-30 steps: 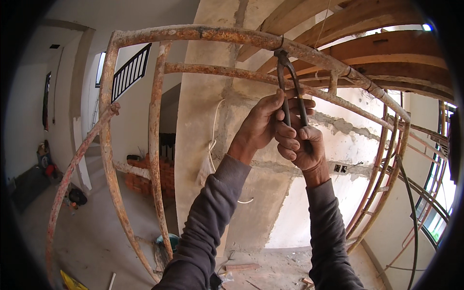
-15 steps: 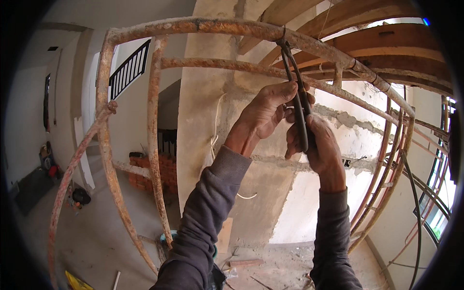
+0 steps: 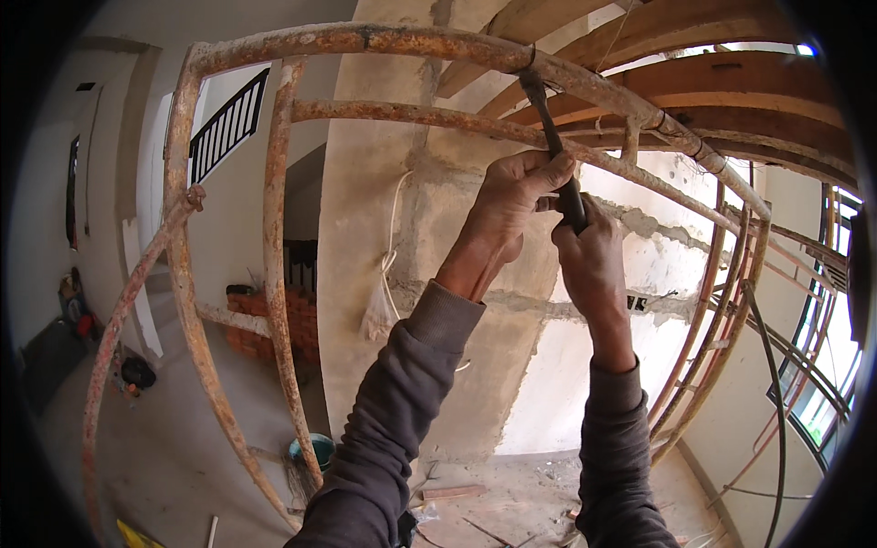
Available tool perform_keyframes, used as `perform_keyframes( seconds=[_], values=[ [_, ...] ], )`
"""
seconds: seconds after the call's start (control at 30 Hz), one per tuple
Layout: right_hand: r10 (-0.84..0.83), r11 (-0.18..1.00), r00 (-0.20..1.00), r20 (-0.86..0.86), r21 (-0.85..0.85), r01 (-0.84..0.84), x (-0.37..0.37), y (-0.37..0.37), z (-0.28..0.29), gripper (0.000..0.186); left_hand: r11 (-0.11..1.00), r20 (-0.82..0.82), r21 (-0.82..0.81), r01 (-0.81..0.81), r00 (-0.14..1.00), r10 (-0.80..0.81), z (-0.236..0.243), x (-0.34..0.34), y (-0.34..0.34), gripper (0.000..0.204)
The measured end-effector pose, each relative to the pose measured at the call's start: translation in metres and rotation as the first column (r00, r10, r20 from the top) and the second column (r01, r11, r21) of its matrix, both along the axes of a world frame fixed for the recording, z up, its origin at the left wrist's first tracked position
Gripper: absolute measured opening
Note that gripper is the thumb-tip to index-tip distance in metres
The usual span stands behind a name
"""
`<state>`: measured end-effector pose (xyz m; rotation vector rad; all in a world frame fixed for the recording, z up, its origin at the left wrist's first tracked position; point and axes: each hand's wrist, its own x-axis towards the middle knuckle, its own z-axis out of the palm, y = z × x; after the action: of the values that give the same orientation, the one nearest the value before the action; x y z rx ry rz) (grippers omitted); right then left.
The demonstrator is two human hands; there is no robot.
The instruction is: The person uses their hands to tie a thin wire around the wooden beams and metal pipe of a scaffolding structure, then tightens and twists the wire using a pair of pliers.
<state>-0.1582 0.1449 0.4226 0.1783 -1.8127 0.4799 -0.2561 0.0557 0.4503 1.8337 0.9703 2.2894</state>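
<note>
Raised in front of me, a pair of long dark pincers (image 3: 546, 117) has its head against the upper rusty scaffold pipe (image 3: 438, 47). A dark wire loop seems to pass round the pipe there, though it is too small to make out fully. My left hand (image 3: 521, 187) is closed on the middle of the pincers, its thumb lying along the handles. Lower down, my right hand (image 3: 589, 256) wraps round the handle ends. The handles appear edge-on, one behind the other, so any gap between them is hidden. A thinner pipe (image 3: 411, 114) runs just behind the pincers.
Wooden beams (image 3: 713, 82) cross overhead at the right. Scaffold uprights (image 3: 274, 228) stand at the left, with more frame pipes (image 3: 722, 338) at the right. A partly plastered wall (image 3: 457, 356) rises behind. Below are a teal bucket (image 3: 315, 449), stacked bricks (image 3: 301, 324) and floor debris.
The pincers have turned from showing two spread handles to edge-on. My right hand has moved up and slightly left, its wrist turned. The view has shifted slightly.
</note>
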Motion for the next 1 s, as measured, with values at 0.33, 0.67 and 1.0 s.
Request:
perform_keyframes(
  seconds=[0.33,0.67,1.0],
  values=[
    [0.842,0.498,0.523,0.129,-0.558,-0.664,0.015,0.008,0.007,0.037,0.973,-0.06,0.015,-0.229,0.971,0.23,-0.003,0.008,-0.008,0.031],
    [0.962,-0.225,-0.269,-0.04,-0.677,-0.701,-0.013,0.023,-0.003,0.043,0.954,-0.066,-0.094,0.283,0.955,-0.29,-0.014,-0.016,-0.026,0.043],
    [0.73,-0.601,-0.666,-0.157,-0.612,-0.514,-0.048,0.012,-0.015,0.045,0.853,-0.016,-0.16,0.497,0.863,-0.506,-0.012,-0.03,-0.022,0.054]
  ],
)
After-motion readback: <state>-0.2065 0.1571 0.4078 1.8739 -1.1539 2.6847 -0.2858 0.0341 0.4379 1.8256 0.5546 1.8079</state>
